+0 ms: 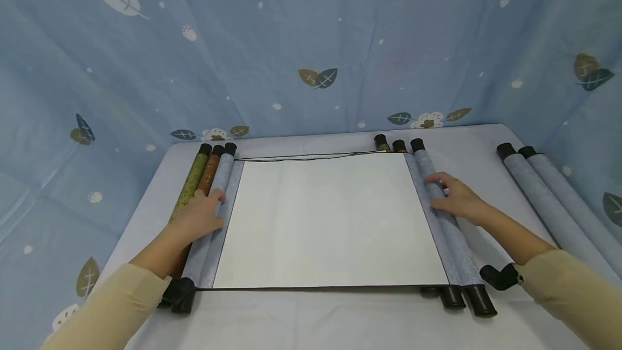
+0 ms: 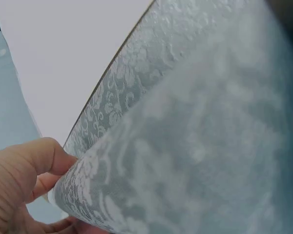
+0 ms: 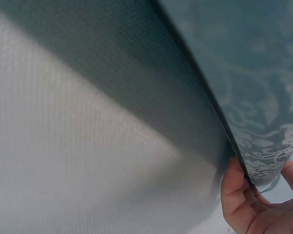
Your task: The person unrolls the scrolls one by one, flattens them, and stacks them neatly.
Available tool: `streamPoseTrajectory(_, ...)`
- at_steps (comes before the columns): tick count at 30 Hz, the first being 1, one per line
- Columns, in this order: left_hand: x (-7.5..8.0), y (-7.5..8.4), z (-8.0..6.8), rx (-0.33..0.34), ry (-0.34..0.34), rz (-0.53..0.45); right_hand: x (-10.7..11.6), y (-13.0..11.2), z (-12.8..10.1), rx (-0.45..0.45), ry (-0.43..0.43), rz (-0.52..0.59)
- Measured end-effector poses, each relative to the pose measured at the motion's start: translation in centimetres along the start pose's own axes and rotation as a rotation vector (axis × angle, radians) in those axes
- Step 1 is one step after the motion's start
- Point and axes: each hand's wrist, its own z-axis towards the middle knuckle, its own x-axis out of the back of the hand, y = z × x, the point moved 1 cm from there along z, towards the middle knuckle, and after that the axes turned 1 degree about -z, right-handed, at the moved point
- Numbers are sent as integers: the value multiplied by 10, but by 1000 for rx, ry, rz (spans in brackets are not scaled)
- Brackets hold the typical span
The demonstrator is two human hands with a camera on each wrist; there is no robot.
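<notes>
A hanging scroll lies partly unrolled, its blank white sheet (image 1: 335,220) bordered by grey-blue floral brocade (image 2: 119,80). At the left side my left hand (image 1: 196,215) holds the scroll's grey-blue roll (image 1: 225,165), and the left wrist view shows its thumb and fingers around the roll's edge. My right hand (image 1: 457,197) grips the right-hand grey-blue roll (image 1: 459,247). In the right wrist view, the fingers (image 3: 233,187) and thumb curl round the brocade roll (image 3: 271,156). Black caps finish the rolls' ends.
Left of the scroll lie green (image 1: 194,174) and brown (image 1: 210,170) patterned rolls. Capped rod ends (image 1: 381,141) show behind the sheet's right side. Two grey-blue rolls (image 1: 541,190) lie farther right. Thin black cords (image 1: 301,157) cross the sheet's far edge. A leaf-print blue curtain (image 1: 291,26) backs the white-covered table.
</notes>
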Motion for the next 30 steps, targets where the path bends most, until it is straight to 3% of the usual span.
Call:
streamPoseTrajectory(8,-2,0,4,25,-11,24,-4,0,-1,-16,-6,25)
streamPoseTrajectory(19,6,-2,2,64,-79,-103,2,1,-9,1,-42,36)
streamPoseTrajectory(25,11,9,-7,68,-23,-70,12,-7,-30,-17,122,10)
streamPoseTrajectory(30,12,32,-22,65,20,-44,17,-18,-49,-13,226,21)
